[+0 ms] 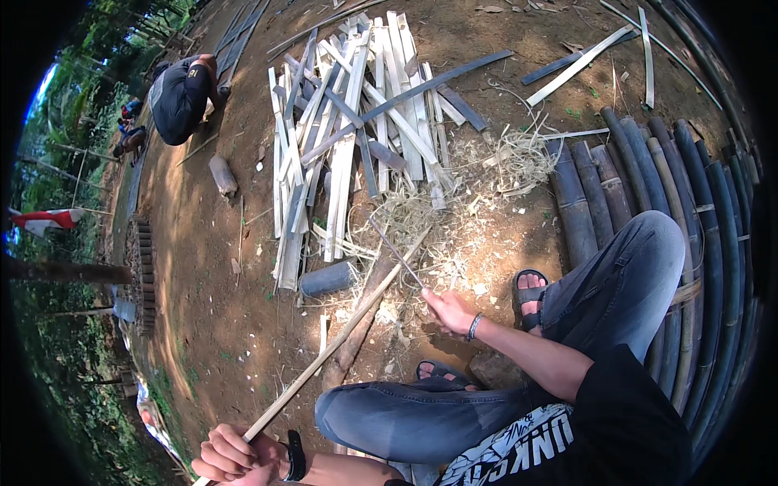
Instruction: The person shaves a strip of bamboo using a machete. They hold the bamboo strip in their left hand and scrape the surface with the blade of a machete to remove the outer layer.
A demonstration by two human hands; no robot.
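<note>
A long pale bamboo strip (324,356) slants from the lower left up toward the middle of the view. My left hand (231,455) is closed round its near end. Closed on a knife (395,249), my right hand (450,313) is just right of the strip's far part. The thin blade points up and left, crossing near the strip; whether it touches cannot be made out. Fingers hide most of the knife's handle. Beneath the strip lies a brown log (356,344), and curly bamboo shavings (401,212) are heaped around the strip's far end.
Split bamboo strips (348,121) lie in a loose pile ahead. A short dark bamboo piece (328,279) rests at its near edge. Bamboo poles (689,243) are stacked at the right, by my bent knee. A person (182,101) crouches at the far left.
</note>
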